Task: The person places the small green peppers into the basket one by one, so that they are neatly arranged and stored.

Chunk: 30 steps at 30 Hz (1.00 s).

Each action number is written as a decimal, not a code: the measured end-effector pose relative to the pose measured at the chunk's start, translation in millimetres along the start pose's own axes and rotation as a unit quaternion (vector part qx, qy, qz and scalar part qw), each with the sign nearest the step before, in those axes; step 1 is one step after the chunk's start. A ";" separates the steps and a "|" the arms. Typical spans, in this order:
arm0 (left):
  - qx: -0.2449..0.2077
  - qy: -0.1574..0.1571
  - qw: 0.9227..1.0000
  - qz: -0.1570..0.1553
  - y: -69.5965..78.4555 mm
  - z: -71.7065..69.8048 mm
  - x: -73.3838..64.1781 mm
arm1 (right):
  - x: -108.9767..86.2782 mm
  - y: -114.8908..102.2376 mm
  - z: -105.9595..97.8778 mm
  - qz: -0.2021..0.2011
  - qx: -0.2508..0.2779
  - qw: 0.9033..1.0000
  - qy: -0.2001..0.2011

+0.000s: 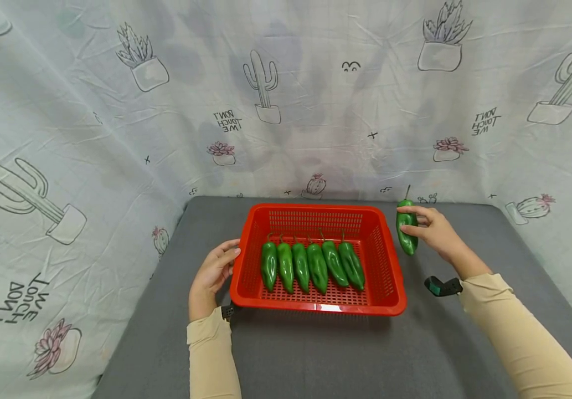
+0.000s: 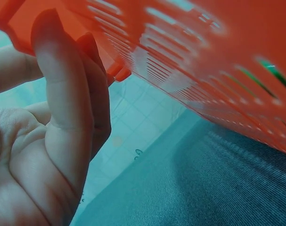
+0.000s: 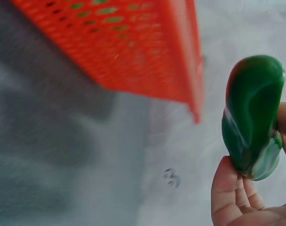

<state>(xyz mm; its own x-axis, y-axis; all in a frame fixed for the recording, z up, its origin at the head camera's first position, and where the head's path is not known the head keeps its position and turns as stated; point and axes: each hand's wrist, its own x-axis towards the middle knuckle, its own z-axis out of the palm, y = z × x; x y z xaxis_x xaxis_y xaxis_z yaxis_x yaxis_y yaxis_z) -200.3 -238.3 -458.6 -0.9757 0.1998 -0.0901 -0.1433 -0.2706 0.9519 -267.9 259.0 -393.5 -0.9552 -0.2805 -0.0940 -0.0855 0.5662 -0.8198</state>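
Observation:
A red plastic basket with slotted walls stands on the grey table. Inside it several green peppers lie side by side in a row, stems toward the far wall. My left hand grips the basket's left rim; in the left wrist view its curled fingers reach under the rim. Beyond the basket's right side, my right hand pinches another green pepper between thumb and fingers, stem up. The right wrist view shows this pepper close up, apart from the basket wall.
The grey table extends around the basket on every side. Behind it and to the sides hangs a pale cloth printed with cacti and potted plants. A dark wrist camera sits on the right wrist, near the basket's right edge.

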 end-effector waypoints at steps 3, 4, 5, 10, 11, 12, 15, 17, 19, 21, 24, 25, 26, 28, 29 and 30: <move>0.005 -0.002 1.000 -0.003 2.5 2.0 -2.4 | -0.3 -13.5 0.8 -0.001 -0.001 1.000 -0.006; 0.006 0.000 1.000 -0.005 2.7 2.2 -3.0 | -0.4 -17.6 1.4 -0.001 -0.001 1.000 -0.009; 0.008 0.001 1.000 -0.007 2.6 2.3 -3.4 | -0.2 -21.2 2.2 -0.002 -0.001 1.000 -0.014; 0.011 0.003 1.000 -0.008 1.7 1.2 -4.0 | 3.8 -37.6 8.3 -0.006 0.010 0.999 -0.034; 0.011 0.002 1.000 -0.007 1.8 1.3 -4.0 | 5.2 -40.6 9.8 -0.006 0.012 0.999 -0.037; 0.010 0.002 1.000 -0.006 1.8 1.4 -4.0 | 6.8 -43.3 11.2 -0.005 0.014 0.999 -0.040; 0.009 0.000 1.000 -0.001 1.8 1.8 -3.6 | 11.5 -49.9 15.9 -0.003 0.001 0.999 -0.045; 0.008 -0.003 1.000 0.001 1.8 2.0 -3.3 | 14.4 -52.3 19.2 -0.003 -0.009 0.999 -0.050; 0.009 -0.004 1.000 0.001 1.6 2.0 -2.9 | 16.6 -53.5 22.6 -0.007 -0.022 0.998 -0.056; 0.007 -0.005 1.000 -0.003 1.8 2.0 -2.6 | 18.8 -53.7 26.2 -0.012 -0.026 0.998 -0.062; 0.007 -0.003 1.000 -0.005 1.2 1.2 -1.5 | 22.8 -52.9 32.3 -0.020 -0.026 0.997 -0.072; 0.007 -0.002 1.000 -0.005 0.7 0.7 -1.0 | 24.2 -52.7 34.3 -0.023 -0.030 0.996 -0.075; 0.005 -0.002 1.000 -0.004 -0.2 0.0 -0.3 | 25.3 -52.4 36.5 -0.021 -0.036 0.996 -0.077; 0.001 0.003 1.000 -0.004 -2.6 -1.9 1.3 | 27.6 -52.1 40.6 -0.021 -0.049 0.995 -0.082; -0.002 0.006 1.000 -0.004 -4.0 -3.0 2.1 | 28.7 -52.0 42.6 -0.021 -0.062 0.994 -0.084; -0.003 0.008 1.000 -0.003 -5.5 -4.1 2.8 | 29.5 -51.9 44.6 -0.021 -0.074 0.993 -0.085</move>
<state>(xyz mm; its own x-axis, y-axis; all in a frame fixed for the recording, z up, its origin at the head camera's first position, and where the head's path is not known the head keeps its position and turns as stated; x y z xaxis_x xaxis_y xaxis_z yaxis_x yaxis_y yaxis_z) -203.0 -240.1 -465.3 -0.9772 0.1873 -0.1004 -0.1504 -0.2757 0.9494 -279.0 186.8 -379.0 -0.8890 -0.4267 -0.1663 -0.1773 0.6555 -0.7341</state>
